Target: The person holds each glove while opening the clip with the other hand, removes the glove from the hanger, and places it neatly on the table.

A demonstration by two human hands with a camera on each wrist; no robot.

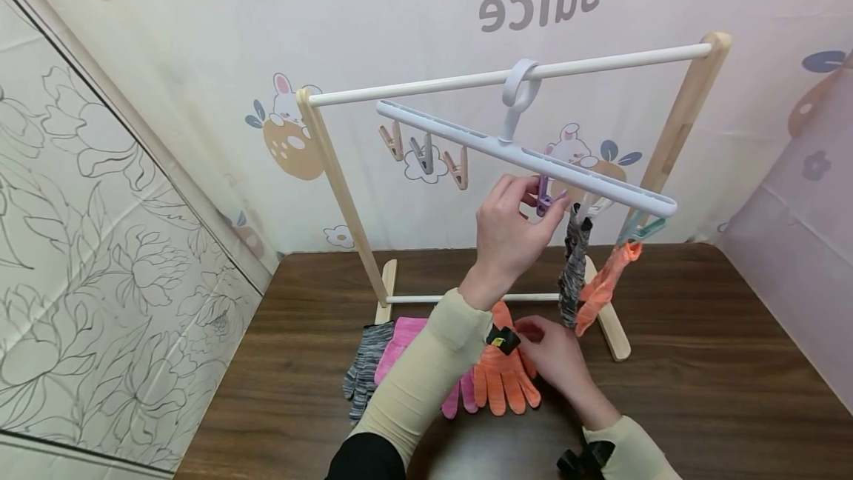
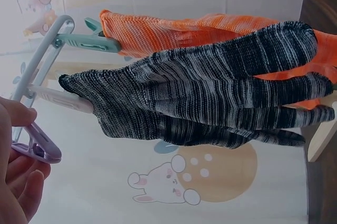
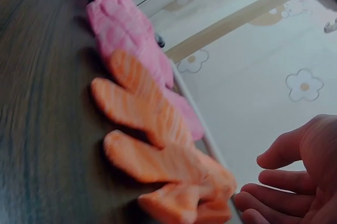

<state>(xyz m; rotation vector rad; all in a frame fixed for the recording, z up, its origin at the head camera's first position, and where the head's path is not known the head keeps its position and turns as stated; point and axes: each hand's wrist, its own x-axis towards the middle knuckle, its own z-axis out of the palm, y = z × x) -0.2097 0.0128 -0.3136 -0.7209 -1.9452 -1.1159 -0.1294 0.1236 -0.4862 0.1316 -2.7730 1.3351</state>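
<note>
My left hand [image 1: 509, 232] is raised to the white clip hanger [image 1: 453, 135] and pinches a purple clothespin [image 2: 46, 146] hanging from its bar. Beside it, a white clothespin [image 2: 63, 99] grips the cuff of a black-and-grey striped glove [image 2: 184, 92]. Farther along, a green clothespin [image 2: 89, 42] holds an orange glove [image 1: 606, 287]. Low over the table, my right hand [image 1: 556, 358] has loosely bent fingers with nothing between them. Near it another orange glove [image 3: 158, 150] lies on the table, partly over a pink glove [image 3: 124, 34].
The hanger hooks over the top rail [image 1: 426, 85] of a wooden rack [image 1: 346, 206]. At the hanger's left hang a pink clothespin [image 1: 393, 141], a grey clothespin [image 1: 423, 154] and another pink clothespin [image 1: 457, 169]. A grey striped glove [image 1: 366, 369] lies at the left on the table [image 1: 266, 391].
</note>
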